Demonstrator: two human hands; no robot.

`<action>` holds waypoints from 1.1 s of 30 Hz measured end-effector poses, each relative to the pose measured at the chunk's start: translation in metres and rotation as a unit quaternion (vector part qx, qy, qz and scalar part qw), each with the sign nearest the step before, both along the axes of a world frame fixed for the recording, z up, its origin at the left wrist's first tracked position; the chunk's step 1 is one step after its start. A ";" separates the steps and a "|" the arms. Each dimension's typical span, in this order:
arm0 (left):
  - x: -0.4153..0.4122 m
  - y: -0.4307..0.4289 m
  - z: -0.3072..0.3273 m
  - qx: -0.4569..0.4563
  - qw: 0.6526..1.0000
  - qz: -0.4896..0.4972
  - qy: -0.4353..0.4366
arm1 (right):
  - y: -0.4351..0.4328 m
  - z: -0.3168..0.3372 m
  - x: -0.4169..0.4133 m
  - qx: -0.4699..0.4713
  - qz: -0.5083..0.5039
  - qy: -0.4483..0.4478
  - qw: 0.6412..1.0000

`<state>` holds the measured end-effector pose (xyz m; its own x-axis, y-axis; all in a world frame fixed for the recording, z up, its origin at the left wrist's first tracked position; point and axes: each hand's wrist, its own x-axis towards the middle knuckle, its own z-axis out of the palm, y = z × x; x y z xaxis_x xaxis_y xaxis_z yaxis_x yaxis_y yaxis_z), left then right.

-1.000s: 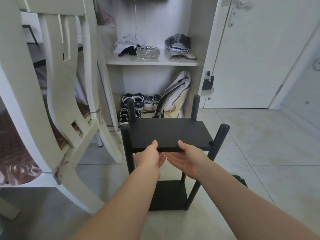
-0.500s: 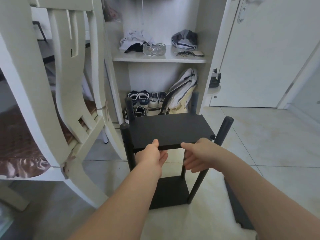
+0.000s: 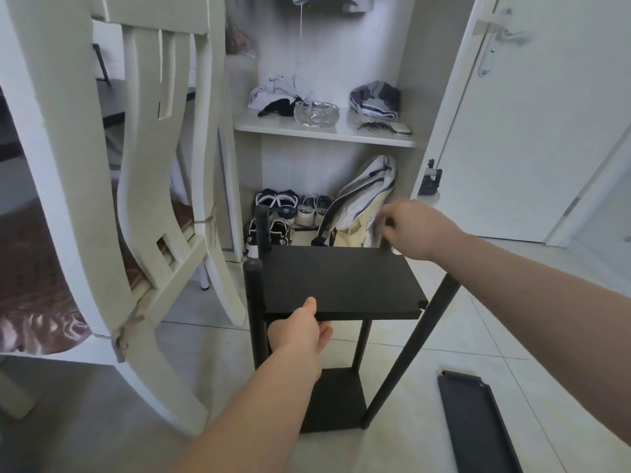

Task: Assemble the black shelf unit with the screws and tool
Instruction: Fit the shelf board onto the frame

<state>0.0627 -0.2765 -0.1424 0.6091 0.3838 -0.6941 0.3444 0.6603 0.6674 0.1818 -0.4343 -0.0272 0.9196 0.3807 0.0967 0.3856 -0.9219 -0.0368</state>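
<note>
The left hand (image 3: 300, 332) has the flat black rectangular shelf board (image 3: 338, 278) by its near edge, at about 7 o'clock. Its thumb lies on top and its fingers are tucked under, a firm pinch that carries the weight. The right hand (image 3: 411, 230) is over at the board's 1 o'clock corner with its fingers curled downward. The post there is all but hidden beneath it, so I cannot tell whether it grips the post or only bears on the corner.

The board hangs roughly level, well above the small black bottom shelf (image 3: 333, 401) that stands on the pale tiled floor (image 3: 211, 353). Along its 9 o'clock side it sits against two upright round black posts, the near left post (image 3: 254, 302) and the far left post (image 3: 263, 230). At 4 o'clock the leaning black post (image 3: 404, 363) tilts outward, and its top stands just beside the board's corner notch (image 3: 422, 303) without being seated in it.

To my eye that corner is the job. I would hold the near edge level with the left hand and draw the leaning post upright into the notch before any screw goes in. If the board dips, the left posts may bind or twist.

Room is tight, with the white wooden chair (image 3: 68, 199) close at 9 o'clock and a spare flat black panel (image 3: 478, 421) on the floor at 5 o'clock, so mind the feet
</note>
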 end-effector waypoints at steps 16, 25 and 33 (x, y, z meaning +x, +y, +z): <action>0.007 0.007 -0.009 -0.004 1.000 -0.007 -0.019 | -0.023 -0.016 0.071 0.110 -0.089 0.031 0.989; 0.006 0.004 -0.008 -0.012 0.999 -0.028 -0.028 | -0.042 -0.012 0.053 0.105 -0.117 0.042 0.987; 0.013 0.010 -0.007 -0.015 0.998 -0.060 -0.033 | -0.047 -0.019 0.021 0.124 -0.137 0.064 0.981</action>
<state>0.0752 -0.2665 -0.1492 0.6949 0.2847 -0.6603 0.3782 0.6364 0.6723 0.2025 -0.4813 -0.0458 0.9947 0.0972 0.0321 0.1024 -0.9470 -0.3046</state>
